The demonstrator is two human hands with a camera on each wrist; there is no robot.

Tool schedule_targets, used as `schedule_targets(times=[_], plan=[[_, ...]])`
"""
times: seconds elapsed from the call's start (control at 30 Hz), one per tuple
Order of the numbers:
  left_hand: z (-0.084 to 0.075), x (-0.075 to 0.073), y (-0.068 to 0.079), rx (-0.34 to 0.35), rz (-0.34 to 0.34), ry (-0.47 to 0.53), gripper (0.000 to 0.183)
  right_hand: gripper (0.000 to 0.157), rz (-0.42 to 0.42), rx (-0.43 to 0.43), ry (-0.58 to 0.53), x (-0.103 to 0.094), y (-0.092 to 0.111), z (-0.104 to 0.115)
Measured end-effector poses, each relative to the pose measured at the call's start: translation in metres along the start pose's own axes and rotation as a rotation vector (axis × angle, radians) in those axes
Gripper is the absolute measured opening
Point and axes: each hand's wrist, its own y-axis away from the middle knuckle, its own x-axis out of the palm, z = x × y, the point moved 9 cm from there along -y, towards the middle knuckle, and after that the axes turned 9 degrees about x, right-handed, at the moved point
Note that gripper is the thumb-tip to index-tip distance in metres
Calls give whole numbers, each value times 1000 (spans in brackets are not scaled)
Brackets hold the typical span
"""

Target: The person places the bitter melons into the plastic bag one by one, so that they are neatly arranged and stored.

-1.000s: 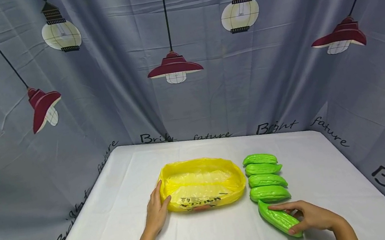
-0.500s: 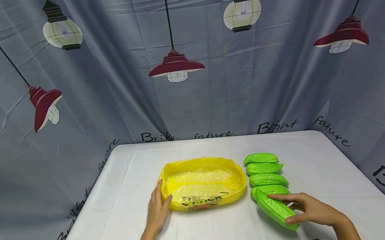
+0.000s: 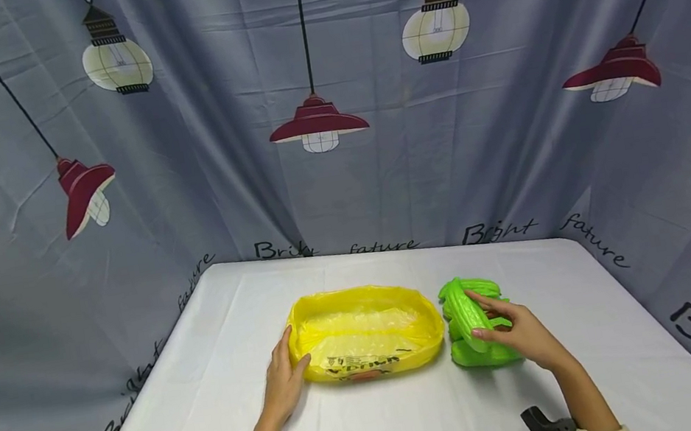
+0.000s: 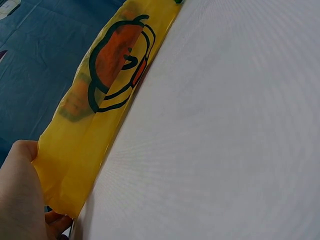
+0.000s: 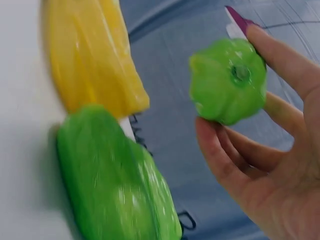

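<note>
While your right hand point(image 3: 525, 338) pinches the green gourd point(image 3: 467, 316) above the other gourds point(image 5: 107, 175), your left hand point(image 3: 284, 375) grips the left end of the yellow bag point(image 3: 401, 361) alongside; likely light, stiff and slick, the gourd wants holding mid-body.

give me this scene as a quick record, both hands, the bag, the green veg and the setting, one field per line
left hand: grips the left end of the yellow bag
right hand: holds a green vegetable between thumb and fingers
held vegetable: lifted, apart from the other green vegetables
other vegetables: lying just right of the bag, partly hidden, so count unclear
bag: mouth open upward, printing on its near side
surface: white-covered table
backdrop: grey-blue curtain printed with lamps
</note>
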Motion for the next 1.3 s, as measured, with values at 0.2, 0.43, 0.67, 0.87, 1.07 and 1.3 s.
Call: schedule_targets(times=[0.2,0.43,0.67,0.87,1.07,1.3], plan=[[0,0,1,7,-6,-6,65,70,-68,4,-48,11,-26,19],[-1,1,0,13,8,-12,66,73,-116,-49,-129,34,-46,53],[-1,-1,1,5,12,-23,67,74,-115,-78,-198,68,-63,77],[-1,0,2,14,19,-16,67,73,-110,-56,-212,107,-72,80],[0,0,1,2,13,-19,73,72,-62,-34,-190,154,-78,77],[-2,0,1,16,-3,-36,79,71,12,3,-228,195,-84,75]])
